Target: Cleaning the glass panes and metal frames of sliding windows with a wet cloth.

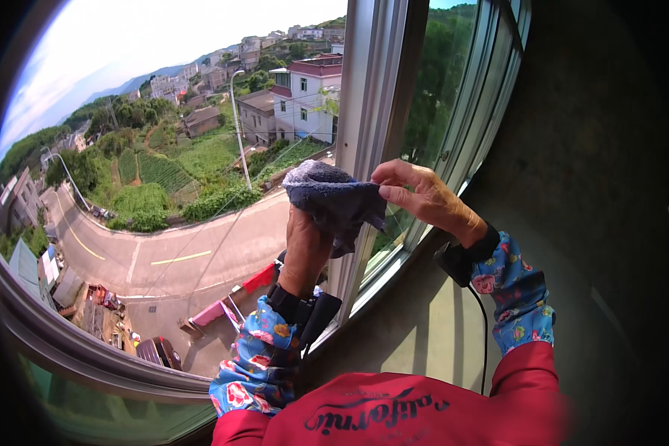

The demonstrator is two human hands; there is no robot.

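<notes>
A grey-purple cloth [340,200] is draped over my left hand [306,240], whose fingers are hidden beneath it. At the cloth's right corner, my right hand [418,195] pinches the edge between thumb and fingers. Both hands are in front of the upright metal window frame [362,100], at the edge of the window opening. Floral sleeve covers reach up to both wrists, and a black strap with a dark device sits on each wrist.
The lower window rail [89,351] curves across the lower left. Sliding glass panes [440,83] stand to the right of the upright frame. A black cable [484,334] hangs from the right wrist over the concrete floor [451,334]. Outside, far below, lies a road [200,251].
</notes>
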